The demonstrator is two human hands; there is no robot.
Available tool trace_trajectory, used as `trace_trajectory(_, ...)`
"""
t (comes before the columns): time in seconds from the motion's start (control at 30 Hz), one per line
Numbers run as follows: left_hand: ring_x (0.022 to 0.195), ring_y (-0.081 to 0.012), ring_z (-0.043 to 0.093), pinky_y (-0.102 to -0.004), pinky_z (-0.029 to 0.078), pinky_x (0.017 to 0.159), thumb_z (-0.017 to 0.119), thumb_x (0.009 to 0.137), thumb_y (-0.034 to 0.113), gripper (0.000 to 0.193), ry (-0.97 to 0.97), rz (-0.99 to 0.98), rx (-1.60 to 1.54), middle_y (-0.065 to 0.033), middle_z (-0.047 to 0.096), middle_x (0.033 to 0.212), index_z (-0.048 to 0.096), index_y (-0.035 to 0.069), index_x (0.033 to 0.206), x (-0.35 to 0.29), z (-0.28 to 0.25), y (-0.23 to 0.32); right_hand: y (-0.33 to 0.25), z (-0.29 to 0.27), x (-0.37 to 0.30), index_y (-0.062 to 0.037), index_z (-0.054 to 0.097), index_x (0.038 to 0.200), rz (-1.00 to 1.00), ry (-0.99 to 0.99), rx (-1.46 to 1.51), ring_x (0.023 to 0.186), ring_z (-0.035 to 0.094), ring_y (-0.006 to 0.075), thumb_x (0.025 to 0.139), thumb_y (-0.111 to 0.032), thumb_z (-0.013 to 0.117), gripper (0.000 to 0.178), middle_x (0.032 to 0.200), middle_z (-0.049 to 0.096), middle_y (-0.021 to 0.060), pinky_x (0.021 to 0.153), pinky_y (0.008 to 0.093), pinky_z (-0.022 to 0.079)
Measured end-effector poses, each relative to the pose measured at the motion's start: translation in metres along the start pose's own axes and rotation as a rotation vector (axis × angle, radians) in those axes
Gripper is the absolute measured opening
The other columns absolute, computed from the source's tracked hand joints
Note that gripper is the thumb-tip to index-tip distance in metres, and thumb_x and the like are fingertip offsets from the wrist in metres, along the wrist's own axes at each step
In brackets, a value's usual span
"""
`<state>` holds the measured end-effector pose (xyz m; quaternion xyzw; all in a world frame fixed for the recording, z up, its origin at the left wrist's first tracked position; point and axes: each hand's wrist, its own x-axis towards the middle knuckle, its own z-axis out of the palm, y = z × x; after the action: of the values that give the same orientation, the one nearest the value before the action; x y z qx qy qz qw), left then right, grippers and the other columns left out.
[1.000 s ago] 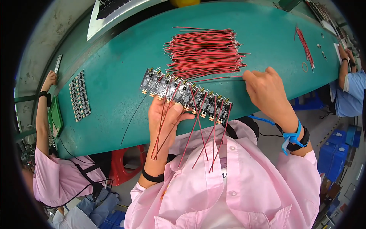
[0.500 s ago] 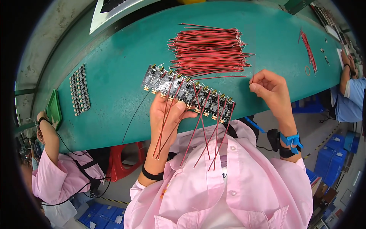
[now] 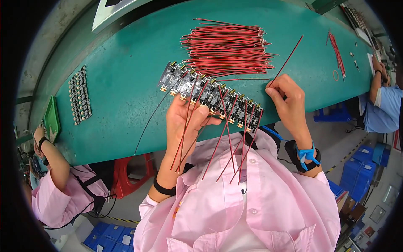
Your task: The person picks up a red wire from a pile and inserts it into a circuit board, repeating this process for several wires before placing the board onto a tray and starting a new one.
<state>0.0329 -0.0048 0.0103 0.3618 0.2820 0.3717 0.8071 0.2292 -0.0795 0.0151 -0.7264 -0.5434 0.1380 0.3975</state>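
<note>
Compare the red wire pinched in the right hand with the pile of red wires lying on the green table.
The wire in the right hand is a single strand, lifted off the table and slanting up to the right; the pile of wires is many strands lying flat on the green table, mostly running side to side. The single wire is pinched at its lower end by the fingers; nothing touches the pile. Both look alike: thin and red.

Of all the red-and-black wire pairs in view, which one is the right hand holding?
The single red-and-black wire pair pinched in the right hand, slanting up over the green table. The rest lie in the bundle or hang from the circuit board strip.
</note>
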Motion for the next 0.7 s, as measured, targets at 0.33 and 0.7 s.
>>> trace_trajectory(0.33, 0.071, -0.0173, 0.056, -0.0289, 0.05, 0.059, 0.045, 0.074, -0.002, 0.025, 0.006, -0.014, 0.027, -0.0103, 0.053, 0.084, 0.039, 0.0, 0.098, 0.0, 0.003, 0.0, 0.002, -0.004, 0.004, 0.0023, 0.044, 0.066, 0.01, -0.037, -0.016, 0.052, 0.036, 0.0083, 0.07, 0.001, 0.052, 0.008, 0.062, 0.042, 0.0022, 0.047, 0.0205, 0.03)
trace_trajectory(0.7, 0.074, -0.0154, 0.055, -0.027, 0.049, 0.061, 0.048, 0.075, 0.001, 0.026, -0.127, -0.084, 0.029, -0.0105, 0.051, 0.09, 0.036, 0.0, 0.098, -0.001, 0.015, -0.015, -0.052, 0.009, 0.048, 0.0007, 0.043, 0.065, -0.002, -0.328, 0.376, 0.056, 0.034, 0.0041, 0.073, -0.008, 0.051, 0.014, 0.062, 0.043, -0.0012, 0.049, 0.0182, 0.029)
